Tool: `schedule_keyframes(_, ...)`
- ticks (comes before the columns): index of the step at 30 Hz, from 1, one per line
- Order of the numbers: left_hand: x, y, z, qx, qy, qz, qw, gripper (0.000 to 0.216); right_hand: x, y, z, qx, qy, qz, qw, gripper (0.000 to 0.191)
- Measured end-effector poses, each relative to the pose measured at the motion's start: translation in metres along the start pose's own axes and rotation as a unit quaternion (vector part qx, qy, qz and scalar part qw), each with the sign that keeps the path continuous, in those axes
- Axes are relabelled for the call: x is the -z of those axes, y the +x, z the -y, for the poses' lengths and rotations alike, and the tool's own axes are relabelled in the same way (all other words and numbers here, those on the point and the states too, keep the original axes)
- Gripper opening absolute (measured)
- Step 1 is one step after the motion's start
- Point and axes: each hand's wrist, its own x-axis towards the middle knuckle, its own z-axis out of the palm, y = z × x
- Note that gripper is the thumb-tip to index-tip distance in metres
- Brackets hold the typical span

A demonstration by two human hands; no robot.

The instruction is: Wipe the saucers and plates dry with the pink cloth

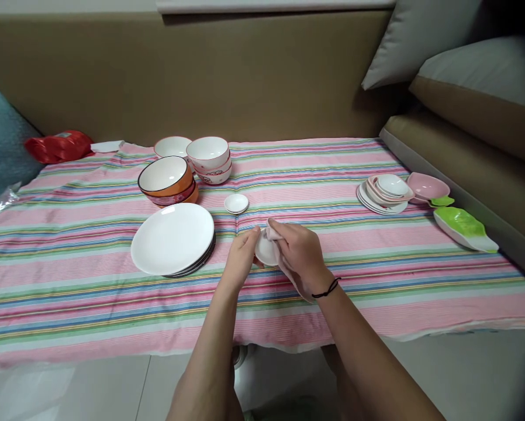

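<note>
My left hand [244, 251] grips a small white dish [266, 250] by its left edge, thumb on the rim. In my right hand [301, 248] is a pale pink cloth [291, 275], bunched at the fingertips and pressed on the dish's upper right. The cloth's loose end hangs below that hand. Just beyond, two small white dishes [236, 203] appear stacked on the striped cloth. To the left of my hands lies a large white plate [173, 238] on top of darker-edged plates.
Orange and red bowls [166, 176] stand behind the plates, with white red-rimmed bowls [209, 153] beyond. At right are stacked small plates and bowls [385, 193], a pink bowl [428, 187] and a green leaf-shaped dish [464, 228]. A red bag [59, 147] lies far left. Cushions [482, 76] border the right.
</note>
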Motion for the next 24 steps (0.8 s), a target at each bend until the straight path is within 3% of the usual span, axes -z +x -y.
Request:
schedule_keyframes(5,-0.003,-0.002,0.001,0.026,-0.050,-0.036,0.998,0.044,-0.005,0.001,-0.001,0.015,0.095,-0.007,0.995,0.039)
schedule_keyframes(10,-0.002,0.002,0.006,0.008,-0.137,-0.092,0.986,0.037,-0.016,0.002,-0.005,0.006,0.162,0.010,0.987,0.047)
schedule_keyframes(15,0.000,0.000,0.006,0.009,-0.200,-0.035,0.979,0.034,-0.017,0.002,0.000,0.015,0.190,0.001,0.982,0.047)
schedule_keyframes(20,0.003,-0.002,0.000,0.016,-0.117,0.001,0.993,0.034,-0.009,0.004,-0.004,-0.063,0.203,-0.080,0.974,0.034)
schedule_keyframes(22,0.002,-0.002,-0.002,0.013,-0.076,0.006,0.997,0.034,-0.005,0.004,-0.006,-0.090,0.185,-0.083,0.975,0.023)
schedule_keyframes(24,0.001,-0.002,-0.003,0.003,-0.055,-0.014,0.998,0.039,-0.004,0.003,-0.007,-0.104,0.157,-0.076,0.979,0.029)
